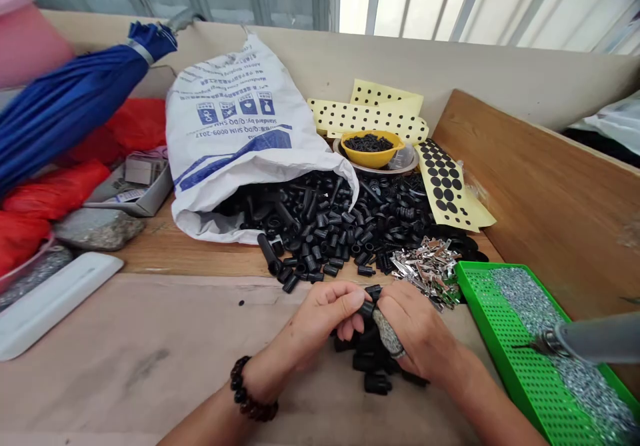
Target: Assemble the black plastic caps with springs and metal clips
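My left hand point(320, 313) pinches a small black plastic cylinder point(367, 309) between thumb and fingers. My right hand point(417, 329) is closed around a speckled grey stone point(388, 335), whose end meets the cylinder. Another dark piece point(373, 291) shows between the fingertips of both hands; which hand grips it I cannot tell. Under the hands, several loose black plastic parts point(377, 384) lie on the brown work surface, some of them partly hidden. Just beyond the fingers spreads a big heap of black plastic parts point(320, 239), spilling from a white woven sack point(235, 119).
To the right sit a pile of metal clips point(430, 269) and a green tray point(530, 379) of small metal pieces, with an electric screwdriver point(595, 339) above it. A yellow bowl point(373, 159) stands behind the heap. A blue umbrella point(75, 93) and a white bar point(60, 303) are left.
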The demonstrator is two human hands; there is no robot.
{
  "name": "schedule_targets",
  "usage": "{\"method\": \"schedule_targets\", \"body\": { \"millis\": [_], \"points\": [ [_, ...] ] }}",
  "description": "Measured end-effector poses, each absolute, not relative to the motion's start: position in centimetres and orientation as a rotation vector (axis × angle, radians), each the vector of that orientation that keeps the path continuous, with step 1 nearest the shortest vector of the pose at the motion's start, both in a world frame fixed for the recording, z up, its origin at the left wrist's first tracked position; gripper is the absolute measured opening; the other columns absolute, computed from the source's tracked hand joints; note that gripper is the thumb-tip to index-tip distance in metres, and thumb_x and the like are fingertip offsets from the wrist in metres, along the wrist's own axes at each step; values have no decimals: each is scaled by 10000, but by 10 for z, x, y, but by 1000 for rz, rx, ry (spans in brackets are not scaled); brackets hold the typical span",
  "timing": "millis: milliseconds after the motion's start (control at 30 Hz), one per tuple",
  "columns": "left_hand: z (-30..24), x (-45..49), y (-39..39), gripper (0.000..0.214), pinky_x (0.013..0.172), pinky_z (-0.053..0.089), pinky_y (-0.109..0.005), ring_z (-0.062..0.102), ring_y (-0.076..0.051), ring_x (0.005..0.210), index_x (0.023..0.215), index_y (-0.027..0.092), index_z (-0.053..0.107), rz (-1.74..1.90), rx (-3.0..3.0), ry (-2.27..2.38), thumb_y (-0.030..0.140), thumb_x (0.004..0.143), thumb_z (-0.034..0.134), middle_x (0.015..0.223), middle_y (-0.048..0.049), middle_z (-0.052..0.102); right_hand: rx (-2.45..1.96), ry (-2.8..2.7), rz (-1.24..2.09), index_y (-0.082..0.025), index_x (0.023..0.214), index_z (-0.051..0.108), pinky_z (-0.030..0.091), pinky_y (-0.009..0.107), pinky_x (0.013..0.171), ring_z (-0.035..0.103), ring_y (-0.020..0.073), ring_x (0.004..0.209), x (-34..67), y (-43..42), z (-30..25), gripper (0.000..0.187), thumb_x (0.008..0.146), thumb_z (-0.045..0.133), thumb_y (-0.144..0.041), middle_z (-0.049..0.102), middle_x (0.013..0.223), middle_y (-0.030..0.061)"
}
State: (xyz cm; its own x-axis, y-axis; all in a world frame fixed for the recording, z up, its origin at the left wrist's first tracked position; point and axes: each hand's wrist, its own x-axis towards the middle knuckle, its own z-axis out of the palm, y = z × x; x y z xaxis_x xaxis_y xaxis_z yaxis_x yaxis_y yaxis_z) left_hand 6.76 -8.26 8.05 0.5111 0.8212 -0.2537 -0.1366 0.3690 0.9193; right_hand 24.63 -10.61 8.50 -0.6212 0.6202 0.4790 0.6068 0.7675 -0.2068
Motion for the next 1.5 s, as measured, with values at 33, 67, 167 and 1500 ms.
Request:
{"method": "schedule_targets", "body": {
  "millis": [33, 67, 167, 1500],
  "points": [
    [81, 68, -83, 350, 410, 320, -147, 465, -54, 419, 807, 108, 640, 726, 1018, 828, 450, 732, 638, 534, 0, 596, -925, -2399, 35, -182, 728, 478, 334, 322, 573, 414, 199, 637, 245, -106, 85, 190, 819, 317, -136, 483, 677, 61],
    [82, 68, -83, 353, 413, 323, -147, 468, -55, 421, 814, 109, 640, 738, 1025, 836, 451, 727, 642, 538, 0, 599, -934, -2379, 42, -185, 720, 471, 330, 315, 566, 413, 195, 628, 245, -106, 84, 197, 827, 312, -138, 477, 668, 55],
    [83, 70, -85, 354, 420, 329, -145, 476, -56, 430, 835, 108, 643, 772, 1023, 862, 443, 720, 646, 545, -2, 605, -959, -2345, 98, -181, 727, 473, 346, 313, 570, 433, 195, 633, 243, -107, 84, 200, 836, 309, -145, 489, 675, 59],
    [85, 56, -66, 138, 563, 394, -197, 504, -107, 607, 821, 144, 610, 897, 1396, 1000, 232, 715, 604, 671, 12, 565, -1506, -2108, 613, -207, 808, 529, 363, 255, 623, 532, 154, 692, 250, -90, 106, 212, 914, 348, -229, 598, 761, 5]
  ]
}}
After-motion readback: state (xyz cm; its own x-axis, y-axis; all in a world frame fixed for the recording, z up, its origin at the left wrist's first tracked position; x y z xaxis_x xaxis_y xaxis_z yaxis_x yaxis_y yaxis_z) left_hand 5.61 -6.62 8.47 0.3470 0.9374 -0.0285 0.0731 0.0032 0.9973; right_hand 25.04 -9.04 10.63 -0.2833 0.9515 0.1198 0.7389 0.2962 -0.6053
